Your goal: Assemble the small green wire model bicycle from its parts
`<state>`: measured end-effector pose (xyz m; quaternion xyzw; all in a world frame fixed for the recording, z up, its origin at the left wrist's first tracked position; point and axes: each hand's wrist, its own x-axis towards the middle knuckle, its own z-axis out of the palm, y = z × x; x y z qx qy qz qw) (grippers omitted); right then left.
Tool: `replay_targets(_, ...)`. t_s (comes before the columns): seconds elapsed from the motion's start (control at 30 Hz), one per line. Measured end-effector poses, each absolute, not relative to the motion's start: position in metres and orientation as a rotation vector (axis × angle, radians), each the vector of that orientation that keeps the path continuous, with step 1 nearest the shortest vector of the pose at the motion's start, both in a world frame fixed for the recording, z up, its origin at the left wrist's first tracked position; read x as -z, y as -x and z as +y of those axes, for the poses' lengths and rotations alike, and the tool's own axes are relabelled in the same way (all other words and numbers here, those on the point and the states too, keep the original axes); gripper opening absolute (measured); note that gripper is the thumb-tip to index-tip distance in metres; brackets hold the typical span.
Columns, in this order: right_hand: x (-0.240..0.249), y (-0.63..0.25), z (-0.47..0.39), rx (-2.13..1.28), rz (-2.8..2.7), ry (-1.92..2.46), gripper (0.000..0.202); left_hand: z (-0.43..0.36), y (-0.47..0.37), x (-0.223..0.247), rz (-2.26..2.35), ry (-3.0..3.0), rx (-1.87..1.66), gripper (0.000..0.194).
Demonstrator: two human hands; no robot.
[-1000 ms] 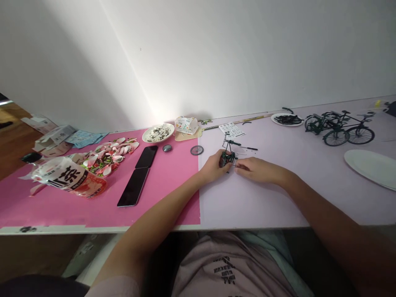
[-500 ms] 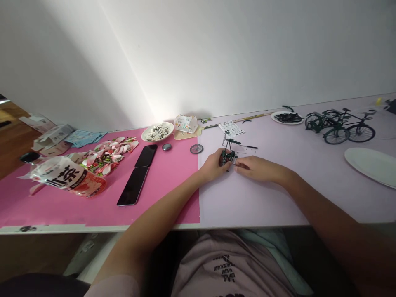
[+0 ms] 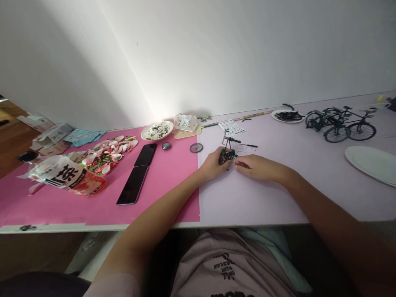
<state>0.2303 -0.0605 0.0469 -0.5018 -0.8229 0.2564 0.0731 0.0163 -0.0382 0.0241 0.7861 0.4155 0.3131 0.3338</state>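
My left hand [image 3: 213, 165] is closed around a small dark green model bicycle frame [image 3: 229, 145], which stands upright on the pale lilac half of the table. A wheel at the frame's left side is partly covered by the fingers. My right hand [image 3: 255, 166] rests on the table just right of the frame, fingertips pinched on a thin metal-looking piece [image 3: 234, 162] that touches or nearly touches the frame's lower part; its exact kind is too small to make out. A loose spoked wheel [image 3: 196, 147] lies to the left. Behind my right hand lies a thin tool with a black handle [image 3: 252, 145].
Assembled model bicycles [image 3: 340, 123] stand at the right, near a white plate [image 3: 371, 163]. A plate of black parts [image 3: 288, 116] and an instruction sheet [image 3: 232, 127] lie behind. Leftward are two phones [image 3: 133, 185], a bottle [image 3: 66, 175], pink-and-green pieces [image 3: 108, 154] and another plate [image 3: 169, 128].
Both hands stay in place around the bicycle frame, with only a tiny shift of the right fingertips. The whole view has tilted very slightly.
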Motion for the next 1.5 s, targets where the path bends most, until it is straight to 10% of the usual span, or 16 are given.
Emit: replay_targets(1.5, -0.0453, -0.2312, -0.0613, -0.751, -2.474, 1.505, 0.030, -0.0354, -0.0171, -0.0195, 1.084, -2.043, -0.827, 0.038)
